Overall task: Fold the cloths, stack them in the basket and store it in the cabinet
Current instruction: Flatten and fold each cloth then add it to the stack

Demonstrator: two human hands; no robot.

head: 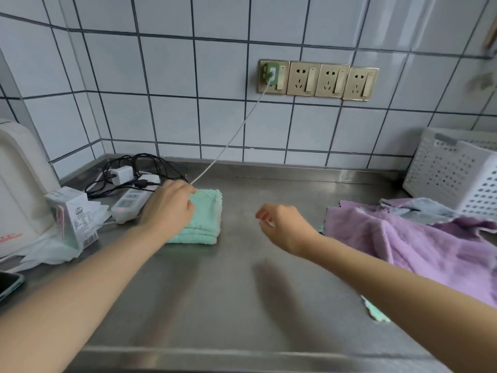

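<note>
- Left hand (168,204) rests flat on a folded green cloth (200,216), centre-left of frame.
- Right hand (282,224) hovers empty, fingers loosely curled.
- Unfolded purple cloth (403,238) at right, below the white basket (457,170): probably soft, light, floppy; best pinched at two corners.

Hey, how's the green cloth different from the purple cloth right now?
The green cloth is folded into a neat layered square; the purple cloth lies spread out and rumpled. The green one sits left of centre under the left hand; the purple one lies at the right, beside the white basket, with no hand on it. The green one looks fluffy, the purple smoother. Both rest on the steel counter, outside the basket.
</note>
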